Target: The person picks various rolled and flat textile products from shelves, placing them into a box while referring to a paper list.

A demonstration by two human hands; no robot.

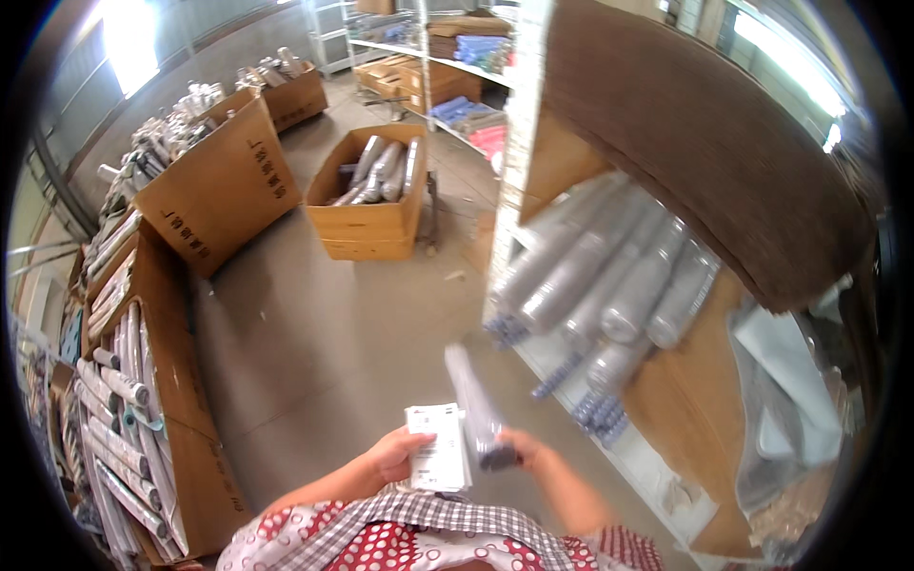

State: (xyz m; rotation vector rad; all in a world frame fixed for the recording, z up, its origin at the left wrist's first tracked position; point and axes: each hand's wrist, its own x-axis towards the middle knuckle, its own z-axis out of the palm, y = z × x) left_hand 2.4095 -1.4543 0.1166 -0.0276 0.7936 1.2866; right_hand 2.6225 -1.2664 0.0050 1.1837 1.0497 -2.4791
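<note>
My left hand (392,455) grips a stack of white printed labels (438,447) in front of my body, thumb on top. Just to the right, my right hand (522,447) is closed around the near end of a grey roll wrapped in clear plastic (474,400). The roll tilts away from me and is smeared by motion. Its near, darker end sits close beside the labels; I cannot tell whether they touch. Similar plastic-wrapped grey rolls (609,276) lie piled on the shelf to my right.
Brown cardboard boxes (224,181) full of rolls line the left side. An open carton (367,233) with wrapped rolls stands ahead on the floor (295,352). A white shelf post (519,124) rises at right, beside a dark brown stack of material (705,124).
</note>
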